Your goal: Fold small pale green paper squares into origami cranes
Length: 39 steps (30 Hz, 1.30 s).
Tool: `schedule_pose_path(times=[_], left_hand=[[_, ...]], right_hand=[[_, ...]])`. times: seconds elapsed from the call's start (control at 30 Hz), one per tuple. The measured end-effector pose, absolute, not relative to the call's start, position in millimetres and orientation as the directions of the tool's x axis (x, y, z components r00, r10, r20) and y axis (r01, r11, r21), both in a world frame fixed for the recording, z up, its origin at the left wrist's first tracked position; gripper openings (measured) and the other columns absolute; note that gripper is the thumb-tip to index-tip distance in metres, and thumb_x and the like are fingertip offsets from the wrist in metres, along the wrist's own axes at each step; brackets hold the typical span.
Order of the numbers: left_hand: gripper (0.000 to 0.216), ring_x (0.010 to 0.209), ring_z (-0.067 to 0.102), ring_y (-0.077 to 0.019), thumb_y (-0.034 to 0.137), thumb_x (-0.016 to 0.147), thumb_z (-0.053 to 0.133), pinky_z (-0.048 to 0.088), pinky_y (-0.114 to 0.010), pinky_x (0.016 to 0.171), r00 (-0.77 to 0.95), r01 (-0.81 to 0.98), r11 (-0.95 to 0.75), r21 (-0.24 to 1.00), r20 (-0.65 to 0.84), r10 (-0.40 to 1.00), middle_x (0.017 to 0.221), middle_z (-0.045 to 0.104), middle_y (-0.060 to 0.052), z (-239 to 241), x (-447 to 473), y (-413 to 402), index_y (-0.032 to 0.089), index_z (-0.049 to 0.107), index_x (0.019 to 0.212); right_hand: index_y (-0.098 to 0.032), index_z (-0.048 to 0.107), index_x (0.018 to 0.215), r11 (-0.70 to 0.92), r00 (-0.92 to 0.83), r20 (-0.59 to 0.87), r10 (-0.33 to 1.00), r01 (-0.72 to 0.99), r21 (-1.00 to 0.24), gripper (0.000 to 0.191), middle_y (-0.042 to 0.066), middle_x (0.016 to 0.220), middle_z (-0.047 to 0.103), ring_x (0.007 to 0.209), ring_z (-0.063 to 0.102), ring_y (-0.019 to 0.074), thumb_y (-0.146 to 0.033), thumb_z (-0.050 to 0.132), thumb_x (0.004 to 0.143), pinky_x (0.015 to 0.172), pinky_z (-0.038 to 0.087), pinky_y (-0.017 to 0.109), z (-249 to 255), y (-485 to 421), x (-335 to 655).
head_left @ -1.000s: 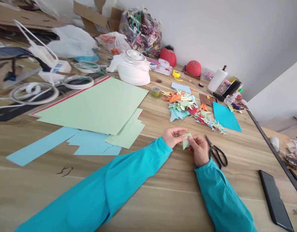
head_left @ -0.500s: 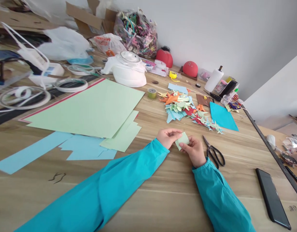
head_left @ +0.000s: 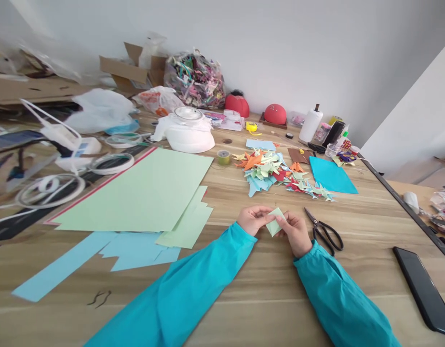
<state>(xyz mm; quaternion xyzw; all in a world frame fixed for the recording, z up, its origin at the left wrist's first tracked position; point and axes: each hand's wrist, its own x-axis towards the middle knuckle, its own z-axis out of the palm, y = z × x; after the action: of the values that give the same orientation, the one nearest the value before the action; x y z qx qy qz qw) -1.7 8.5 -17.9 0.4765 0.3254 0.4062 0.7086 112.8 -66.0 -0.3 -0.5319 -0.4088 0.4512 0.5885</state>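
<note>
My left hand (head_left: 251, 220) and my right hand (head_left: 295, 232) meet just above the wooden table (head_left: 367, 226), both pinching a small folded piece of pale green paper (head_left: 274, 224) between fingertips and thumbs. Both arms wear teal sleeves. Black scissors (head_left: 325, 233) lie on the table right beside my right hand. A pile of folded paper shapes (head_left: 276, 174) in several colours sits beyond my hands.
A large pale green sheet (head_left: 142, 193) and light blue paper strips (head_left: 99, 255) lie to the left. A teal sheet (head_left: 330, 176), a white kettle (head_left: 186, 130), tape rolls (head_left: 110, 163), a thread spool (head_left: 223, 156) and a black phone (head_left: 424, 289) surround the area.
The view has tilted up, showing more wall. My hands have kept hold of the green paper and turned it slightly between the fingers.
</note>
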Motion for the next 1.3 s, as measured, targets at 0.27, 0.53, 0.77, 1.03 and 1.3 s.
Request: schedule_pose_path(times=[0.27, 0.53, 0.77, 1.03, 1.3], left_hand=[[0.055, 0.064, 0.062, -0.0163, 0.026, 0.041, 0.080, 0.050, -0.027, 0.058, 0.511, -0.307, 0.248, 0.919, -0.061, 0.858, 0.073, 0.068, -0.007, -18, 1, 1, 0.010, 0.063, 0.090], [0.062, 0.062, 0.063, -0.0173, 0.019, 0.039, 0.081, 0.050, -0.028, 0.057, 0.545, -0.272, 0.216, 0.938, -0.035, 0.838, 0.071, 0.068, -0.007, -17, 0, -6, 0.007, 0.057, 0.095], [0.065, 0.072, 0.064, -0.0177, 0.015, 0.042, 0.079, 0.049, -0.027, 0.066, 0.654, -0.131, 0.166, 0.977, -0.040, 0.755, 0.078, 0.068, -0.007, -12, -2, -9, 0.010, 0.055, 0.102], [0.068, 0.066, 0.060, -0.0142, 0.015, 0.048, 0.076, 0.046, -0.024, 0.060, 0.723, -0.075, 0.107, 0.991, -0.020, 0.690, 0.074, 0.066, -0.005, -8, -4, -8, 0.008, 0.052, 0.110], [0.070, 0.049, 0.050, -0.0073, 0.012, 0.046, 0.076, 0.041, -0.020, 0.053, 0.732, -0.088, 0.110, 0.990, -0.011, 0.681, 0.051, 0.056, 0.004, -6, -6, -8, 0.006, 0.051, 0.111]], right_hand=[[-0.016, 0.051, 0.055, 0.084, 0.337, 0.023, 0.941, -0.169, -0.982, 0.031, -0.003, 0.044, 0.055, 0.038, 0.045, 0.0073, -0.040, 0.063, 0.070, 0.037, 0.032, 0.018, -9, -64, 116], [-0.016, 0.054, 0.055, 0.137, 0.415, 0.062, 0.908, -0.155, -0.978, 0.029, -0.004, 0.047, 0.051, 0.040, 0.042, 0.0075, -0.040, 0.064, 0.068, 0.040, 0.032, 0.021, -12, -61, 118], [-0.014, 0.063, 0.065, 0.054, 0.292, 0.031, 0.956, -0.070, -0.996, 0.022, -0.001, 0.057, 0.059, 0.051, 0.049, 0.0104, -0.027, 0.076, 0.053, 0.050, 0.038, 0.023, -5, -65, 114], [-0.012, 0.061, 0.056, 0.093, 0.283, 0.057, 0.957, -0.115, -0.989, 0.018, -0.003, 0.050, 0.052, 0.046, 0.039, 0.0066, -0.026, 0.071, 0.061, 0.045, 0.029, 0.021, -7, -66, 116], [-0.013, 0.056, 0.048, 0.095, 0.351, 0.018, 0.936, -0.203, -0.974, 0.026, -0.003, 0.047, 0.050, 0.043, 0.037, 0.0064, -0.030, 0.071, 0.062, 0.043, 0.027, 0.022, -3, -66, 113]])
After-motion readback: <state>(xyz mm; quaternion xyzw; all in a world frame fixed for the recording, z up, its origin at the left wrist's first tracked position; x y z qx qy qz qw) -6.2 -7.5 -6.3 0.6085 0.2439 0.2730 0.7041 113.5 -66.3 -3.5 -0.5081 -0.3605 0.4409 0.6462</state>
